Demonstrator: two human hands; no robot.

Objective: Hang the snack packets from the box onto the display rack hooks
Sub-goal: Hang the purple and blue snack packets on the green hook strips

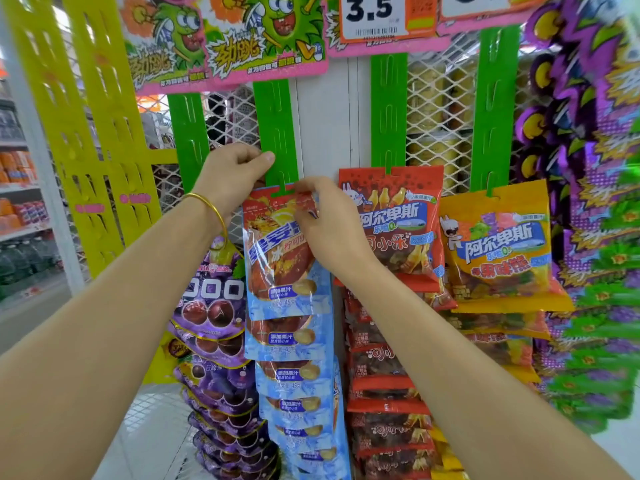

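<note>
Green strip (276, 133) is pinched by the left hand (230, 176); the blue-red packet (277, 261) is gripped by the right hand (330, 230), with red packets (408, 216) crowded just right of it.

A single view is given, taken by a wide-angle camera worn on the head. It is aimed forward and slightly downward at the display rack (325, 133), which is seen from close by and fills most of the frame. The left forearm (104, 306) and right forearm (467, 358) are seen entering from the lower corners and converging near the centre, by a green hanging strip (277, 133). The price sign (372, 15) is cut by the top edge. Aisle shelves (17, 188) are caught at far left.
</note>
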